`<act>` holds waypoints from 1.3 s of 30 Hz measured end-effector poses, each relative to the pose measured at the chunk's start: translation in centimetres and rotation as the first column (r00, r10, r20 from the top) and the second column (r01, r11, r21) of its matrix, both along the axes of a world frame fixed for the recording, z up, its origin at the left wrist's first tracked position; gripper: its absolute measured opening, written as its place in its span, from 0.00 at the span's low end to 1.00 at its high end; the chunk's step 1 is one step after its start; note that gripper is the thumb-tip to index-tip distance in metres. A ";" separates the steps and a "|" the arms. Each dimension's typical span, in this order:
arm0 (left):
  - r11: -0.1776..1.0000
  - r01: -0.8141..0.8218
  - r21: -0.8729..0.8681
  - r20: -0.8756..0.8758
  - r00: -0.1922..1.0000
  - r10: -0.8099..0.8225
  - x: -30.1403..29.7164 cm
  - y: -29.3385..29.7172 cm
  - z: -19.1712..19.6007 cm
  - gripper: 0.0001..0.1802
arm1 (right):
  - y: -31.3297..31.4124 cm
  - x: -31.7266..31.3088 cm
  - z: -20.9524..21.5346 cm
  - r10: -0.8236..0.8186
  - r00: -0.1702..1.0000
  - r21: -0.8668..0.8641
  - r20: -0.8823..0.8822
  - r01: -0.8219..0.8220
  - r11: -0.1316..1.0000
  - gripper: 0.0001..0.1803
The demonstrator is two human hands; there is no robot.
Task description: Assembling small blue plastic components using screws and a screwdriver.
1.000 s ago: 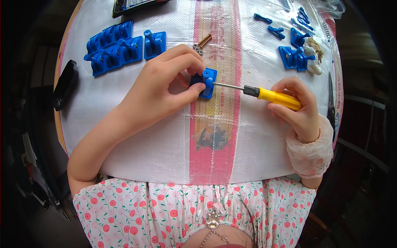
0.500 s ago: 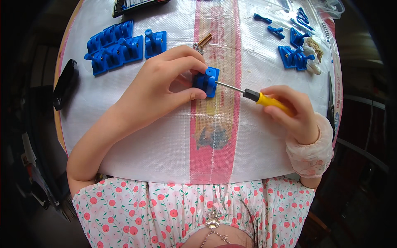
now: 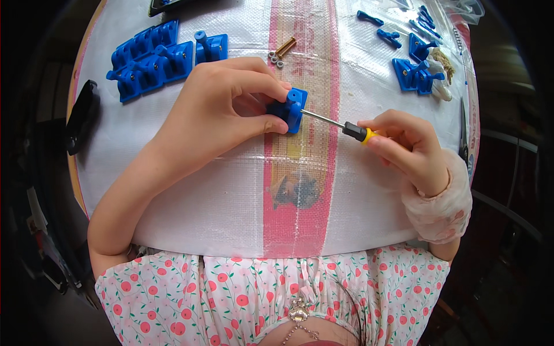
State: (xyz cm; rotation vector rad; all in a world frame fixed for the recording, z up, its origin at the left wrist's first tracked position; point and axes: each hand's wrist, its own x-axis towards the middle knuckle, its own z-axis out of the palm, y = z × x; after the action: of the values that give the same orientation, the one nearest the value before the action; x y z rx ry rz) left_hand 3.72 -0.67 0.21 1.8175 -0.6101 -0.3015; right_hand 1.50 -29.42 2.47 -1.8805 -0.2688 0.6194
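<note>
At the middle of the table my left hand (image 3: 225,106) grips a small blue plastic bracket (image 3: 295,109) between thumb and fingers, covering much of its left side. My right hand (image 3: 407,144) is closed round the yellow handle of a screwdriver (image 3: 329,121). Its steel shaft points left, and the tip meets the right side of the bracket. Just beyond the bracket lie brass-coloured bolts (image 3: 285,47) and several small silver nuts (image 3: 275,57).
Blue assembled brackets (image 3: 153,63) stand grouped at the far left, with a single bracket (image 3: 212,49) beside them. A black case (image 3: 82,117) lies at the left edge. More blue brackets (image 3: 412,75) and loose blue levers (image 3: 370,18) are at the far right, near scissors (image 3: 463,132).
The fingers of my right hand have shifted forward and wrapped further over the yellow handle. The bracket stays in my left hand, and the whole view has moved slightly.
</note>
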 end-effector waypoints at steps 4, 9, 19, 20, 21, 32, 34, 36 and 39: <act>0.999 0.024 -0.031 0.028 0.999 -0.023 0.1 0.2 -0.8 0.16 | -0.3 0.8 0.4 0.002 0.970 0.025 -0.245 0.005 1.000 0.11; 0.998 0.035 -0.050 0.034 0.999 -0.034 0.2 0.3 -0.9 0.16 | -0.4 1.3 0.6 0.014 0.911 0.101 -0.413 0.030 0.994 0.13; 0.999 0.037 -0.040 0.070 0.997 -0.034 0.2 0.1 -0.7 0.17 | -0.7 1.7 1.6 0.030 0.704 0.209 -0.710 0.170 0.963 0.11; 0.998 0.037 -0.041 0.073 0.997 -0.034 0.1 0.1 -0.7 0.17 | -0.7 1.8 1.7 0.041 0.694 0.216 -0.719 0.167 0.962 0.11; 0.998 0.037 -0.041 0.076 0.997 -0.034 0.1 0.1 -0.6 0.17 | -0.6 1.7 1.7 0.024 0.726 0.190 -0.687 0.147 0.971 0.11; 0.999 0.010 0.040 0.095 0.995 -0.014 0.2 -0.4 0.2 0.14 | -0.5 -1.5 2.1 0.068 0.997 -0.048 0.039 -0.066 0.997 0.16; 0.999 0.002 0.043 0.081 0.997 -0.005 0.2 -0.6 0.3 0.13 | -0.9 -1.7 1.3 0.107 0.986 -0.003 0.130 -0.108 0.994 0.18; 1.000 -0.009 0.014 0.040 0.999 0.009 0.2 -0.6 0.4 0.11 | -0.9 -1.5 1.0 0.134 0.955 -0.035 0.264 -0.129 0.991 0.17; 0.998 0.006 0.060 0.074 0.997 -0.010 0.2 -0.5 0.5 0.11 | -0.8 -1.6 1.0 0.141 0.942 -0.052 0.306 -0.132 0.990 0.17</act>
State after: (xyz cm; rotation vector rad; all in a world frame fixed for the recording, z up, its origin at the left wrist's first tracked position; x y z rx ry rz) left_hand 3.91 -1.15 0.73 1.8908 -0.6665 -0.2605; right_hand -0.06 -30.23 3.43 -1.9983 -0.6009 0.4196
